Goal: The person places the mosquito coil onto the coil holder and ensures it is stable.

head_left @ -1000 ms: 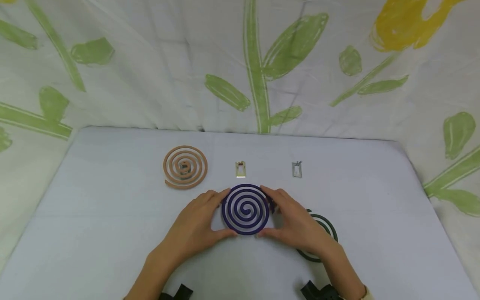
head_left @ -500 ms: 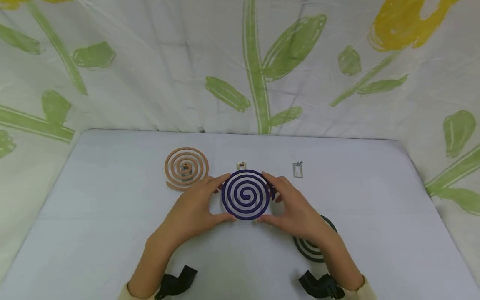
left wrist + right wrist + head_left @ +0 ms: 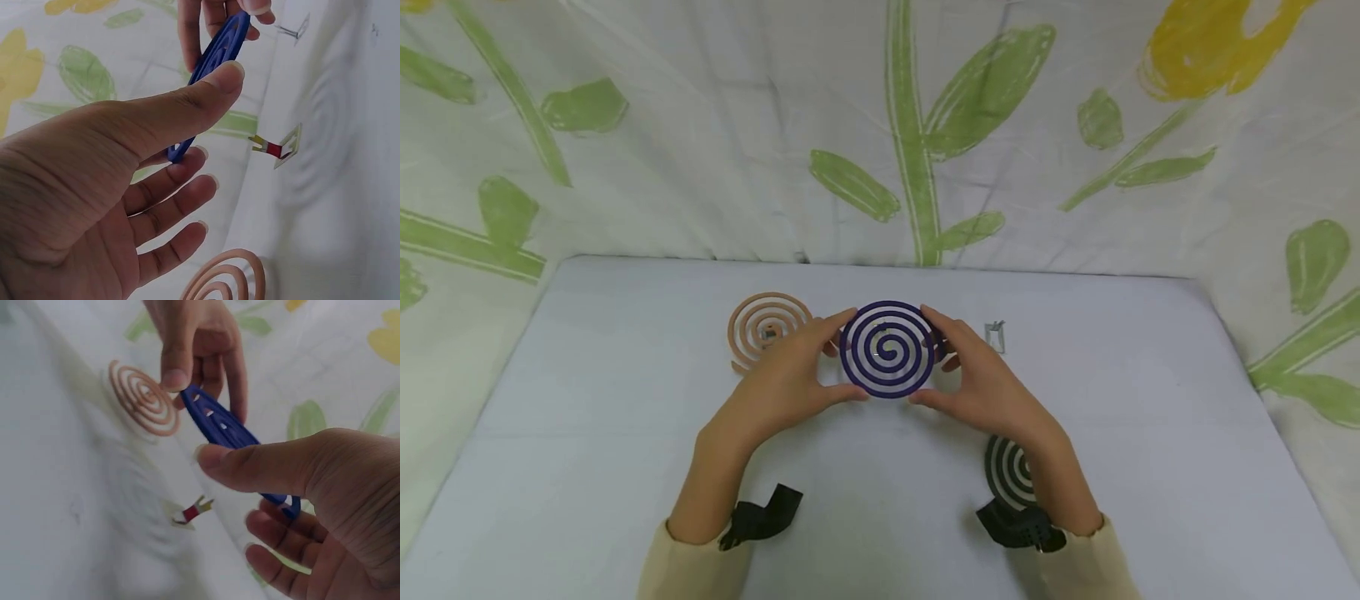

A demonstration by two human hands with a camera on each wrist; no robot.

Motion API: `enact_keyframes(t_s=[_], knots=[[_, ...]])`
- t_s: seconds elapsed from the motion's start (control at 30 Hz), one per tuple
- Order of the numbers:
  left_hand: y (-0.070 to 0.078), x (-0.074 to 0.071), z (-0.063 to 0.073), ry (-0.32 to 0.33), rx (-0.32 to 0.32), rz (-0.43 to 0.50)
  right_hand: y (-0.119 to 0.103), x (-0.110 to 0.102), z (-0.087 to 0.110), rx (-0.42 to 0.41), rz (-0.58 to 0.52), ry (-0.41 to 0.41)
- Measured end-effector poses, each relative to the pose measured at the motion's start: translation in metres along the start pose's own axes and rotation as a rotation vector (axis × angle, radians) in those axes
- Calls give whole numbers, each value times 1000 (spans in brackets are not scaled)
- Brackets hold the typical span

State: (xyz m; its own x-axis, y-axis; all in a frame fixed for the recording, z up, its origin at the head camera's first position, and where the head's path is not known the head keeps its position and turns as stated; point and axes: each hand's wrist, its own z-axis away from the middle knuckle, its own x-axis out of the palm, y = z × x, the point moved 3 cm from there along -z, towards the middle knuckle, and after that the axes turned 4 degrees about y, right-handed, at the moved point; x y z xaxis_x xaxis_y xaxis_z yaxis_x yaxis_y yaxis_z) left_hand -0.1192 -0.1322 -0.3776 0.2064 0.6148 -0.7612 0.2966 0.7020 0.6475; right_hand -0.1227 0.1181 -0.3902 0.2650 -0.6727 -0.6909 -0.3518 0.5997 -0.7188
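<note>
Both hands hold a dark blue mosquito coil (image 3: 889, 355) in the air, one at each side. My left hand (image 3: 782, 377) pinches its left rim between thumb and fingers; my right hand (image 3: 985, 379) pinches the right rim. Below the coil, a small gold metal coil stand (image 3: 272, 149) with a red part and upright prongs stands on the table; in the head view it shows only through the coil's gaps. A visible gap separates coil and stand in the wrist views. An orange mosquito coil (image 3: 770, 294) sits over another stand on the left, partly behind my left hand.
A silver coil stand (image 3: 995, 337) stands to the right of my right hand. A dark green mosquito coil (image 3: 997, 467) lies on the white table (image 3: 587, 467), partly hidden by my right forearm. Behind the table hangs a white cloth (image 3: 700, 167) painted with plants.
Both hands have carried the blue coil away from the body, from in front of the gold stand to over it. Orange coil and silver stand have stayed put.
</note>
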Motion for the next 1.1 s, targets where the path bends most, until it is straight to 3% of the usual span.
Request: enact_keyframes(t_s=[0.37, 0.57, 0.73, 0.9, 1.1], knots=[[-6, -9, -25, 6, -61, 102, 7, -7, -31, 59, -152, 17], [-12, -9, -31, 3, -102, 179, 8, -10, -42, 82, -194, -16], [-12, -9, -30, -20, -96, 138, 15, -9, -40, 117, -165, -59], [-9, -9, -34, 27, -47, 103, 19, -9, -45, 78, -159, -34], [-13, -7, -35, 11, -57, 97, 20, -6, -47, 117, -161, -44]])
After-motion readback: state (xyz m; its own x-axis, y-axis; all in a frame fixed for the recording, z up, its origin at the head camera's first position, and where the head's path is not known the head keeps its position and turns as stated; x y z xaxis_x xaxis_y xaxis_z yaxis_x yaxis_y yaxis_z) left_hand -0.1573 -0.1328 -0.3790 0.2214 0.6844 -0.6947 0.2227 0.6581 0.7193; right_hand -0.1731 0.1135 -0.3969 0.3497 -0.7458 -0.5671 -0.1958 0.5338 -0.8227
